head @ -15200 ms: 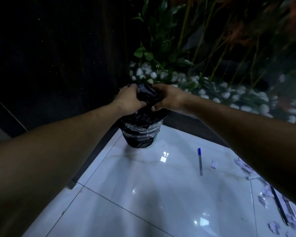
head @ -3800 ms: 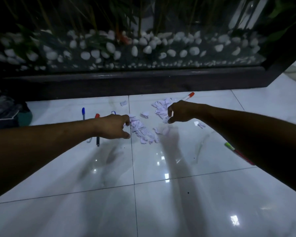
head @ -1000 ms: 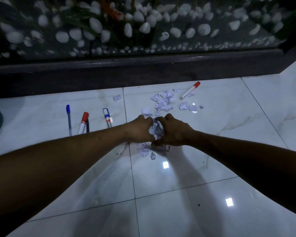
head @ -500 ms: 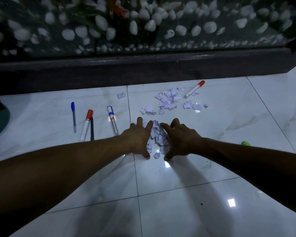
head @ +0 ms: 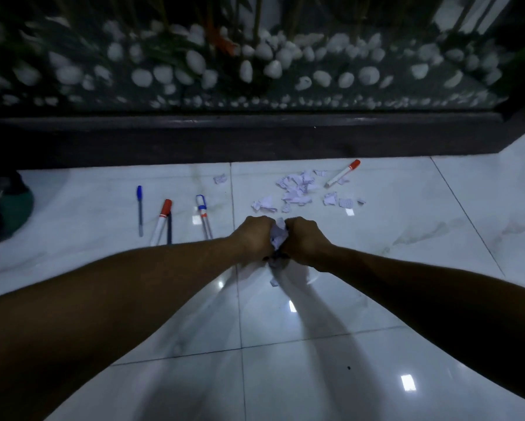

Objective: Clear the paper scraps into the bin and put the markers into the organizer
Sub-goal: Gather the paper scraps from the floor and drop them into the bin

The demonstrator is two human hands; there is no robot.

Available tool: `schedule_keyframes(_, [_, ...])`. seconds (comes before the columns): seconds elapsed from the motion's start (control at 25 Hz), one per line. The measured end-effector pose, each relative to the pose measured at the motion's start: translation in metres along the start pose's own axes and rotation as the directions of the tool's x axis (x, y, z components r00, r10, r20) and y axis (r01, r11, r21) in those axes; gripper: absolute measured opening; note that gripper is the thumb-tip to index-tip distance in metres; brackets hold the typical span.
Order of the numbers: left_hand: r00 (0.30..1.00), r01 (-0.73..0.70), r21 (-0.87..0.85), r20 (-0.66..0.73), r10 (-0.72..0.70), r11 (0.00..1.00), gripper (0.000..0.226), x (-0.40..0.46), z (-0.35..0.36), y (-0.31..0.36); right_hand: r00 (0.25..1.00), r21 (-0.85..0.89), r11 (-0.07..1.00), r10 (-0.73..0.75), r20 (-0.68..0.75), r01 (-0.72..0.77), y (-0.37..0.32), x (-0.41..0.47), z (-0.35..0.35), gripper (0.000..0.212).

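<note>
My left hand [head: 254,238] and my right hand [head: 303,240] are pressed together just above the white floor, both shut on a bunch of paper scraps [head: 278,235]. A small scrap [head: 274,281] lies just below them. More torn paper scraps [head: 297,189] lie scattered beyond the hands. A red-capped marker [head: 342,173] lies at their right edge. To the left lie a blue pen [head: 139,209], a red-capped marker [head: 161,221] beside a dark pen [head: 169,227], and a blue-capped marker [head: 204,215]. The bin [head: 0,205] shows at the far left edge.
A dark raised kerb [head: 255,138] runs across behind the scraps, with white pebbles [head: 273,68] and plant stems behind it. The glossy white tiled floor [head: 285,360] stretches toward me and to the right.
Half a second ago my hands lay spread flat around the scraps on the floor; now they have closed together on the gathered scraps and lifted slightly.
</note>
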State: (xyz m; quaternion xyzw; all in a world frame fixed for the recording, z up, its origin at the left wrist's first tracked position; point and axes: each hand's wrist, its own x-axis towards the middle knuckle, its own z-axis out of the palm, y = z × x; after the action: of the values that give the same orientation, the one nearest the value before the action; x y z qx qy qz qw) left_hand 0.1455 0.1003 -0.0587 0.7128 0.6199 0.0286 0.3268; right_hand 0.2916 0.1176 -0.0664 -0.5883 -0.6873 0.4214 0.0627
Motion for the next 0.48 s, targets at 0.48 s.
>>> schedule_keyframes(0.48, [0.958, -0.031, -0.347, -0.277, -0.070, 0.937, 0.015, -0.073, -0.135, -0.011, 0.960, 0.001, 0.964, -0.264, -0.095, 0.266, -0.153, -0.021, -0.050, 0.005])
